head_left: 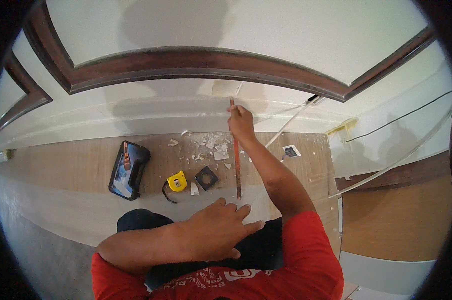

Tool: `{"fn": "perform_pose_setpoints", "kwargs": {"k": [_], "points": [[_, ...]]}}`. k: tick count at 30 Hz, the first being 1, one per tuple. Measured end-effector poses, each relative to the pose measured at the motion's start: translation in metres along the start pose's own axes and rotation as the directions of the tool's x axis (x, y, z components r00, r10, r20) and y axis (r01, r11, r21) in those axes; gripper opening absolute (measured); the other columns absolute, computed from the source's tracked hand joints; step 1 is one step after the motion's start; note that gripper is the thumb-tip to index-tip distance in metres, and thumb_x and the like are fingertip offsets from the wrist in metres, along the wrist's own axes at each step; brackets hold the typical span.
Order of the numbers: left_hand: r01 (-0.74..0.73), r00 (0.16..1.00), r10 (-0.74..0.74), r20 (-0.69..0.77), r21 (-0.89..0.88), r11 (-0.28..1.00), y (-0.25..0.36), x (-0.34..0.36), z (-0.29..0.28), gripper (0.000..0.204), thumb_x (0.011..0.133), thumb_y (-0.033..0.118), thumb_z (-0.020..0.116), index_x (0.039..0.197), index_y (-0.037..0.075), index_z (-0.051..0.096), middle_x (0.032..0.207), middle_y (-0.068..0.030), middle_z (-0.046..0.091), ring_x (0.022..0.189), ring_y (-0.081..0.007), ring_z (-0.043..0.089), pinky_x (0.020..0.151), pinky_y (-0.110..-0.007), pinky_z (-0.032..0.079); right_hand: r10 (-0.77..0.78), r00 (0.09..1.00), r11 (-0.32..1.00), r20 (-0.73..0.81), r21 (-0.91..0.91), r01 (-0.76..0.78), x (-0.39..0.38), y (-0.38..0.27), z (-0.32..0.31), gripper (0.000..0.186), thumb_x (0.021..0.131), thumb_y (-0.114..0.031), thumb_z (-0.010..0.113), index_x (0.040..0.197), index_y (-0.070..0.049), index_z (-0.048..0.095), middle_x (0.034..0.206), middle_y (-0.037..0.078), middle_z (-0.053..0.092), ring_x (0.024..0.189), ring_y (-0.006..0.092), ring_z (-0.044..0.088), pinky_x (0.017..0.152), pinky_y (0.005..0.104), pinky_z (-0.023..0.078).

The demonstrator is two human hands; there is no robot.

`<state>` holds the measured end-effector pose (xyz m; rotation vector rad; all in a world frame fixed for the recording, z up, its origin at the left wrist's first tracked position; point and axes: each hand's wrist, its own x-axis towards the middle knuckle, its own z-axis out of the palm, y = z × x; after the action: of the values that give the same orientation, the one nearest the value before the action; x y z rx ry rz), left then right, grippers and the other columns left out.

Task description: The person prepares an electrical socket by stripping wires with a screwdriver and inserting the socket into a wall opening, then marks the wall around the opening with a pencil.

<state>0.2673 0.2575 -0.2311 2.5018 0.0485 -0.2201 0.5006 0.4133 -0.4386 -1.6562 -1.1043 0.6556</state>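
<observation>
A long, thin reddish-brown bar [237,170] is gripped near its upper end by my right hand [242,122], whose fingers are wrapped round it. The bar's top end points at the lower wall [201,107], and its lower end reaches back toward me over the wood-look floor. My left hand [221,227] is in front of my body with fingers spread, palm down, holding nothing. Broken plaster pieces [220,151] lie scattered at the foot of the wall, left of the bar. A black square frame [206,178] and a yellow tape measure [177,181] lie beyond my left hand.
A black case with a blue picture [128,170] lies farther left. On the right, a white-edged box [291,150] sits by a white strip [291,120] leaning from the wall. A black cable [401,117] runs along the right wall. Dark wooden moulding [186,62] crosses the wall above.
</observation>
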Motion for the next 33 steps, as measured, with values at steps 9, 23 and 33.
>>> {"fn": "perform_pose_setpoints", "kwargs": {"k": [9, 23, 33], "points": [[0.01, 1.0, -0.01, -0.018, -0.004, 1.0, -0.002, -0.002, -0.001, 0.074, 0.08, 0.039, 0.075, 0.143, 0.012, 0.047, 0.136, -0.0249, 0.049, 0.114, -0.0389, 0.059, 0.1, -0.047, 0.043, 0.102, 0.995, 0.995, 0.014, 0.006, -0.102, 0.002, -0.016, -0.001, 0.035, 0.103, -0.03, 0.049, 0.102, 0.001, 0.066, 0.062, 0.005, 0.057, 0.048, 0.0132, 0.051, 0.045, 0.0308, 0.04], [-0.008, 0.998, 0.005, -0.059, -0.057, 0.998, -0.009, -0.009, -0.005, 0.073, 0.082, 0.037, 0.075, 0.144, 0.014, 0.045, 0.141, -0.0264, 0.046, 0.121, -0.0403, 0.054, 0.104, -0.048, 0.041, 0.508, 0.857, 0.623, -0.086, 0.724, -0.297, -0.001, -0.066, 0.041, 0.028, 0.101, -0.018, 0.045, 0.108, 0.004, 0.061, 0.059, 0.005, 0.051, 0.036, 0.0145, 0.045, 0.033, 0.03, 0.035], [0.088, 0.995, -0.09, -0.048, -0.045, 0.995, -0.003, -0.012, -0.006, 0.069, 0.084, 0.039, 0.073, 0.142, 0.013, 0.047, 0.137, -0.0248, 0.049, 0.117, -0.0393, 0.056, 0.104, -0.048, 0.041, 0.439, 0.885, 0.713, -0.156, 0.66, -0.238, 0.008, -0.044, 0.049, 0.028, 0.1, -0.017, 0.047, 0.098, 0.005, 0.064, 0.054, 0.005, 0.051, 0.037, 0.0156, 0.049, 0.035, 0.0308, 0.038]]}}
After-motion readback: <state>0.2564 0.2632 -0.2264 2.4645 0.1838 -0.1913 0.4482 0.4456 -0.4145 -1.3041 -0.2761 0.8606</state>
